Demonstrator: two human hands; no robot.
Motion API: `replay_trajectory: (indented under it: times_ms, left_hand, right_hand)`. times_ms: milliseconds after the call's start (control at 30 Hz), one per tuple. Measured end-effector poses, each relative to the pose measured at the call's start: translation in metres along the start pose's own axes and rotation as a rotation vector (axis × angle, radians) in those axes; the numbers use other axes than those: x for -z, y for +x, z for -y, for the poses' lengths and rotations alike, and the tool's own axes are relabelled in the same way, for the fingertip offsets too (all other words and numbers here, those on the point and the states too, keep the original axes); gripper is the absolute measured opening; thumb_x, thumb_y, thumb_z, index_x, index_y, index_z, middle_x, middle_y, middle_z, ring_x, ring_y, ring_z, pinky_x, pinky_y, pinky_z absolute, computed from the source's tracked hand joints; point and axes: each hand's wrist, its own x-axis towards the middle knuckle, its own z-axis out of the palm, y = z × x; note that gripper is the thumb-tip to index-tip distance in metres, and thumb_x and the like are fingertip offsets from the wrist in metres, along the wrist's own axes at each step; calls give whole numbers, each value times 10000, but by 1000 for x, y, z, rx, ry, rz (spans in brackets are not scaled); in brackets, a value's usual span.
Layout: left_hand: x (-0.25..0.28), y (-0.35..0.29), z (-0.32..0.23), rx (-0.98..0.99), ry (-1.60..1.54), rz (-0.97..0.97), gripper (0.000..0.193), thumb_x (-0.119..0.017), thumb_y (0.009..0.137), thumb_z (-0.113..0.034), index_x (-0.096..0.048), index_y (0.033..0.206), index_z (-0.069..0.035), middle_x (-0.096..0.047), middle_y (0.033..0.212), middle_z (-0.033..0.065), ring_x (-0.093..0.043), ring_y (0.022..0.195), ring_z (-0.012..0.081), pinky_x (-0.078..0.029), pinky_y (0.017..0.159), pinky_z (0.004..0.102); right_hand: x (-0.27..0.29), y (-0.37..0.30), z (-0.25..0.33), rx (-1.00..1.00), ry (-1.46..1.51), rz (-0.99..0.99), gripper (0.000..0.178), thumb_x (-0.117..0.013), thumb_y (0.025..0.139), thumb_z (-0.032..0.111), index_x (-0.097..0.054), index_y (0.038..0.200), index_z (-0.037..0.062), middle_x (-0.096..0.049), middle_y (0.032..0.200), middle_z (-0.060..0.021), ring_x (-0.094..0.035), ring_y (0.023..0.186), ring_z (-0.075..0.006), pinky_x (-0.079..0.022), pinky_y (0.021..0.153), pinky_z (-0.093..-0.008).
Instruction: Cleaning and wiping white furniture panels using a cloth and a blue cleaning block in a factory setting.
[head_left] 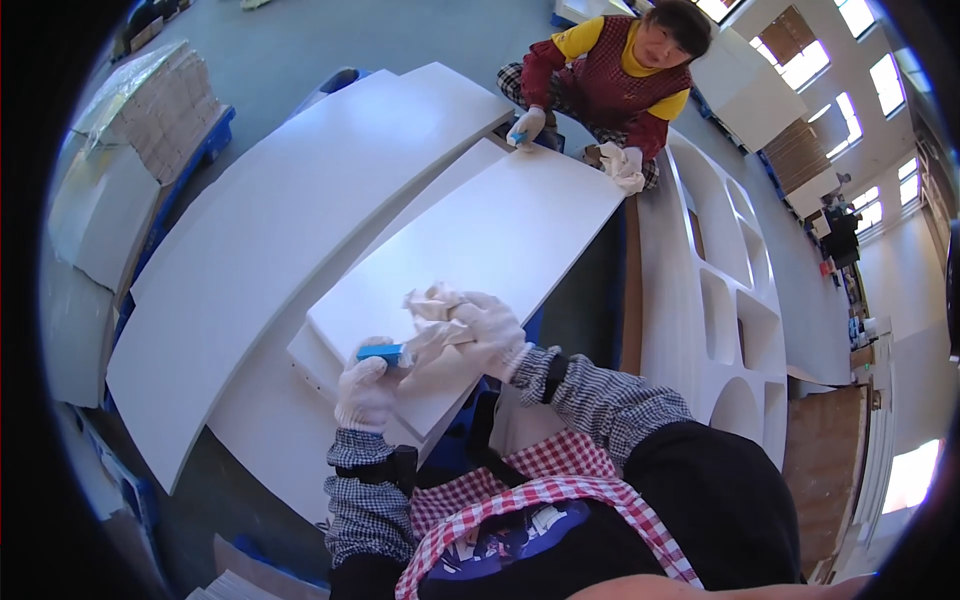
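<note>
Work surface: white panel (480, 240), smooth, glossy, square-cornered, lying flat and slanting away from the wearer toward the co-worker (610, 95). Light pools softly on its face. At least one more white board (318, 362) shows beneath, its edge jutting at the near left.

Cream cloth (437, 305): crumpled, soft-folded, over the near end of the panel. The right hand (490, 330), white-gloved, is closed around it, fingers bunched in the folds.

Blue block (379, 354): small, oblong, bright, paler at its right end, held above the panel's near left edge. The left hand (364, 392), also white-gloved, pinches it between thumb and fingers. Block and cloth very near each other; cannot tell whether they touch.

Counts, large to small: one long white slab (300, 220) left of the panel; one white shelf frame (700, 270) on the right, several openings, some rounded; one co-worker crouched at the far end; two cloths, counting the white cloth (626, 168) with the co-worker; one blue block with the wearer, one small blue piece (519, 137) at the co-worker's glove.
</note>
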Motion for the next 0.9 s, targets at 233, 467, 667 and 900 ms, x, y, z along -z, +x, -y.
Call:
replay_trajectory:
  times_ms: [233,467,667,900]
  left_hand:
    - [15,-5,-12,-230,-19,-38,333,-598,910,-44,-553,1228,42,-616,1186,171,-634,1086,308,-475,1086,473]
    - [27,-11,-35,-522,210,-201,312,-564,931,-41,-559,1229,52,-612,1200,160,-606,1159,290,-497,1046,435]
    - [11,-24,-37,-591,208,-79,373,-621,939,-148,-557,1284,-24,-630,1230,147,-609,1151,275,-498,1024,421]
    - [-9,-26,-60,-730,59,-58,417,-636,950,-253,-560,1304,-47,-642,1255,112,-565,1223,272,-445,1075,463]
  right_hand:
    - [38,-29,-32,-160,59,-241,260,-690,834,207,-696,1052,66,-679,1036,-160,-677,903,-362,-564,800,-420]
    - [57,-29,-4,-157,-58,-389,248,-713,858,176,-701,1073,53,-669,1095,-162,-668,991,-349,-552,879,-403]
    - [58,-15,9,-190,18,-395,311,-727,883,164,-676,1171,57,-597,1257,-177,-618,1134,-312,-522,954,-385]
    - [46,29,16,-369,250,-321,390,-711,884,146,-636,1262,91,-538,1298,-125,-622,1034,-259,-538,839,-340]
